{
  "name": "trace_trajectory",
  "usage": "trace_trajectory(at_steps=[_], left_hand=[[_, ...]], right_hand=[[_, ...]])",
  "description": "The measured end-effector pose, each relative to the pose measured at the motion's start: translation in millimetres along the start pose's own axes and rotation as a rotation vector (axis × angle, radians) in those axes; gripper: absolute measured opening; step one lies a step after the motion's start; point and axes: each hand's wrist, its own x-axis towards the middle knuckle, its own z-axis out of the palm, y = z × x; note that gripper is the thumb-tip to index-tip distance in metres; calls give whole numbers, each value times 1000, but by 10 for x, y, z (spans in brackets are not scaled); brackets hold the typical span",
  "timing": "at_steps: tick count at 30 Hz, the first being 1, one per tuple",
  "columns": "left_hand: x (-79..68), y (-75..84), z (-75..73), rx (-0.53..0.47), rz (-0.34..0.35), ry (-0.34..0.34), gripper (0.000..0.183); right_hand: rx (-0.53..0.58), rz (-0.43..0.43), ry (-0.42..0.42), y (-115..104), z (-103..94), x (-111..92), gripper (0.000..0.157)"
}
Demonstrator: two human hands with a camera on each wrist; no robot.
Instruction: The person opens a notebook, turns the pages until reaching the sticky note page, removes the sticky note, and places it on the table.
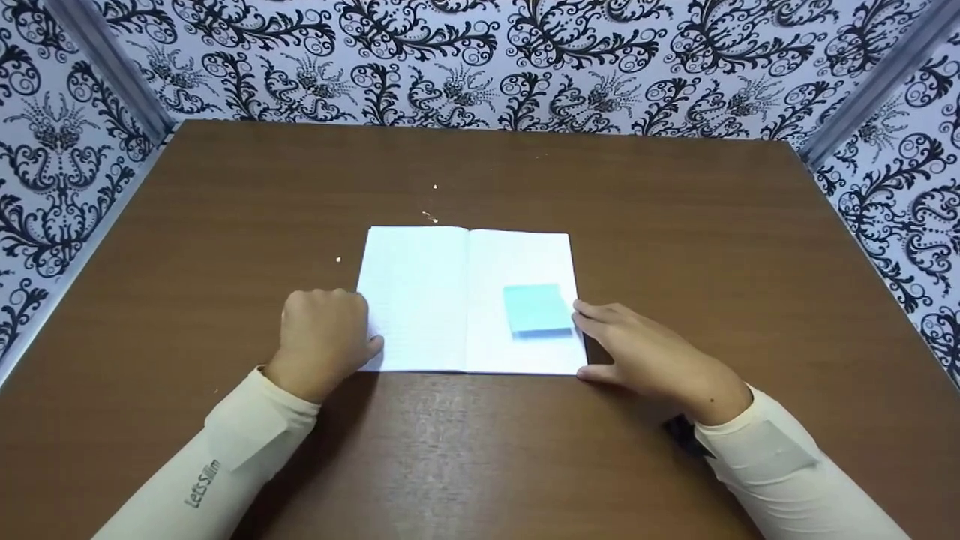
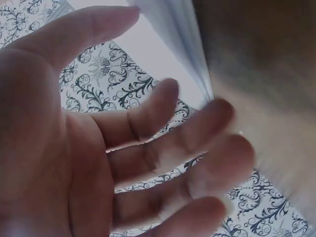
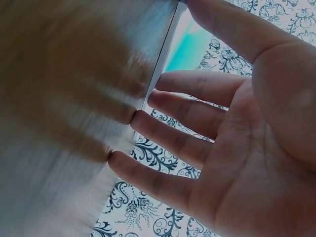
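An open notebook (image 1: 420, 300) with blank white pages lies flat on the brown table. On its right page sits a light blue pad of sticky notes (image 1: 536, 309), also visible in the right wrist view. My left hand (image 1: 324, 337) is at the notebook's lower left edge, its thumb over the page margin. In the left wrist view its fingers (image 2: 163, 108) are loosely bent, with fingertips close to the notebook's edge. Along the right edge, my right hand (image 1: 645, 352) has its fingers fairly straight and spread. Its fingertips touch that edge, and its thumb is at the lower right corner.
The brown table (image 1: 480, 457) reaches back to a wall (image 1: 450, 67) with a black scroll pattern. Similar patterned panels stand at both sides. Several tiny pale specks are scattered behind and left of the notebook.
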Motion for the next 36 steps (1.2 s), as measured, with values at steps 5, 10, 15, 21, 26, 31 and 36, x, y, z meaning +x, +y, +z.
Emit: trace_trajectory(at_steps=[5, 10, 15, 21, 26, 31, 36], left_hand=[[69, 53, 4, -17, 20, 32, 48], [166, 159, 25, -110, 94, 164, 34], [267, 318, -46, -258, 227, 99, 34], [360, 511, -151, -375, 332, 2, 50], [402, 650, -170, -362, 347, -57, 58], [400, 733, -155, -327, 345, -69, 60], [395, 754, -127, -334, 346, -67, 58]], right_hand=[[-4, -3, -3, 6, -2, 0, 73], [-1, -20, 3, 13, 1, 5, 72], [3, -26, 9, 14, 15, 3, 72], [-2, -35, 24, 9, 8, 1, 72], [9, -26, 19, 5, 12, 4, 73], [40, 5, 24, -9, -32, 10, 75], [20, 7, 108, -66, -121, 48, 63]])
